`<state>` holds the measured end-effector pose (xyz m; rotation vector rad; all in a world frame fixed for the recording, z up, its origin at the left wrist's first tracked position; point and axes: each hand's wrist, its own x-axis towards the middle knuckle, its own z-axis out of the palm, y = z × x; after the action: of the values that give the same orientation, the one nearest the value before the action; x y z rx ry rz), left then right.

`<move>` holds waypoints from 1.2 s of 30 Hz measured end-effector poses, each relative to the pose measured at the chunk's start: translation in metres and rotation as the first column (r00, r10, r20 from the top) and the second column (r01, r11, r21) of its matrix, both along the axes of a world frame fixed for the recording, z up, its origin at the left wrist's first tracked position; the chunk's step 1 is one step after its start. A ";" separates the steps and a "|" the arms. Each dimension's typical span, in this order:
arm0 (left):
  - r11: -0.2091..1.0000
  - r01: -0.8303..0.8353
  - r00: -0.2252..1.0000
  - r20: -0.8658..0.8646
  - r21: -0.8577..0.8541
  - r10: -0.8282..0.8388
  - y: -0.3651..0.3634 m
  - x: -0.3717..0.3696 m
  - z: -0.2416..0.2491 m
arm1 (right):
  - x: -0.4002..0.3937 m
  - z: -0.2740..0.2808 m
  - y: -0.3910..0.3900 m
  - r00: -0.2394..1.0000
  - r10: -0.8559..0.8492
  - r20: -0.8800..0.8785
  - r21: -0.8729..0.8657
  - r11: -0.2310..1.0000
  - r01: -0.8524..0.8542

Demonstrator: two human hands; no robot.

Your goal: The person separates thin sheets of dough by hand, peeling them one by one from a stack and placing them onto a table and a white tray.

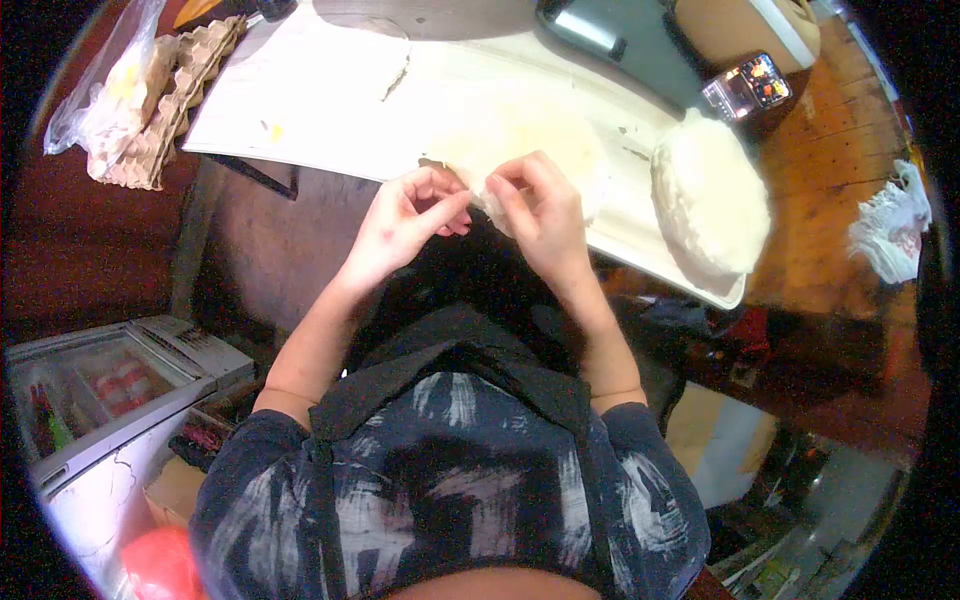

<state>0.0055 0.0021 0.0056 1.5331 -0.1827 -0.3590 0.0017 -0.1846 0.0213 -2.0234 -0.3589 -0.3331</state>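
A pale, thin sheet, maybe dough, lies on the long white tray, its near edge over the tray's front edge. My left hand is closed in a pinch on the sheet's near edge. Close beside it, my right hand pinches the same edge, thumb against curled fingers. The fingertips are a small gap apart. A thick whitish mound rests at the tray's right end. The sheet's outline is washed out by bright light.
A phone with a lit screen and a dark green container stand behind the tray. Egg cartons and a plastic bag lie at the left. Crumpled white plastic is at the right. A glass-topped freezer stands lower left.
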 end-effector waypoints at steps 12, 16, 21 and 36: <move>0.998 -0.003 1.000 -0.026 -0.068 0.002 -0.007 0.002 0.000 | -0.001 0.005 -0.008 0.994 0.097 -0.058 -0.025 0.995 -0.098; 0.998 -0.022 1.000 -0.003 -0.058 0.022 -0.008 0.001 0.000 | 0.000 0.004 -0.009 0.995 0.091 -0.049 -0.012 0.996 -0.091; 0.998 -0.063 0.996 0.063 -0.012 0.064 -0.009 0.000 -0.004 | 0.000 0.007 -0.005 0.959 -0.010 0.283 -0.368 0.922 0.119; 0.984 -0.162 0.987 0.032 0.069 0.160 -0.015 -0.005 0.001 | -0.003 0.001 -0.001 0.975 0.013 0.222 -0.305 0.951 0.057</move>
<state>0.0002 -0.0134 0.0070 1.6115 -0.0667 -0.2189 -0.0010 -0.1855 0.0225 -2.3049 -0.5566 -0.5483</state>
